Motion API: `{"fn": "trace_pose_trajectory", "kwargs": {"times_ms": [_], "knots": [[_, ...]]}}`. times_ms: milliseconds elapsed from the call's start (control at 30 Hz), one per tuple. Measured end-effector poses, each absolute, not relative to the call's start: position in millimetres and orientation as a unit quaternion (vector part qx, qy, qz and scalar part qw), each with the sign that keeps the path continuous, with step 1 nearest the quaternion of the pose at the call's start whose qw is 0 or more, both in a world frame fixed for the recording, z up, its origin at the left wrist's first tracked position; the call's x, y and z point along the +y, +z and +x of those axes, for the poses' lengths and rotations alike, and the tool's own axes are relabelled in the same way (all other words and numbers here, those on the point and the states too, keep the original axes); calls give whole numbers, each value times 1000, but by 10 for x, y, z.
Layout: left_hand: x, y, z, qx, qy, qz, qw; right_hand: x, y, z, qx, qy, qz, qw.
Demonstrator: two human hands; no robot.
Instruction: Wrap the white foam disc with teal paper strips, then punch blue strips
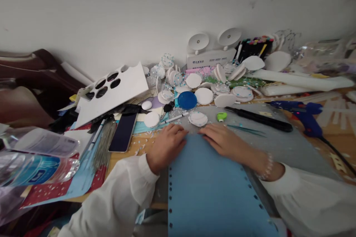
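A light blue sheet (211, 185) with dark marks along both side edges lies in front of the person, running from the middle of the desk (139, 141) down to the bottom of the view. The left hand (167, 144) rests palm down at the sheet's far left corner, fingers close together and slightly bent; its thumb is hidden, so I cannot tell whether it pinches the edge. The right hand (222, 139), with a beaded bracelet (269, 166) at the wrist, lies over the sheet's far right corner, fingers side by side; whether it grips there cannot be told either. The two hands are apart.

Just beyond the sheet's far edge sits a white disc dotted with beads (197, 118), and behind that a dark blue disc (187, 100). Beyond the sheet to the right, on a grey mat (294, 148), are a small bright green object (221, 116), teal tweezers (247, 130) and a long black tool (258, 118); farther right of the sheet is a blue glue gun (308, 113) with a red light. Left of the sheet, past the left hand, lies a smartphone (122, 133); farther left is a plastic bottle (41, 168). Well beyond the sheet, a white box (210, 59) stands against the wall.
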State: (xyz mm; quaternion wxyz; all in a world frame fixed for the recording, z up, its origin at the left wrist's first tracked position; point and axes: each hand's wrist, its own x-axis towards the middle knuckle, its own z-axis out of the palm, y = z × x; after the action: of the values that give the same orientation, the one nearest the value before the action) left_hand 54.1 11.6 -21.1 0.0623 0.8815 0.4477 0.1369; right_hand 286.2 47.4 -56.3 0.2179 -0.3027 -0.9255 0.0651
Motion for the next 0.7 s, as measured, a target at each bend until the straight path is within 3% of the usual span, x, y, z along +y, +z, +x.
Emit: {"fn": "trace_pose_trajectory", "kwargs": {"times_ms": [267, 700], "knots": [[237, -466, 475, 383, 131, 914, 8, 422, -670, 2969, -921, 6, -301, 249], [156, -521, 443, 352, 124, 928, 16, 304, -642, 2980, -940, -49, -277, 191]]}}
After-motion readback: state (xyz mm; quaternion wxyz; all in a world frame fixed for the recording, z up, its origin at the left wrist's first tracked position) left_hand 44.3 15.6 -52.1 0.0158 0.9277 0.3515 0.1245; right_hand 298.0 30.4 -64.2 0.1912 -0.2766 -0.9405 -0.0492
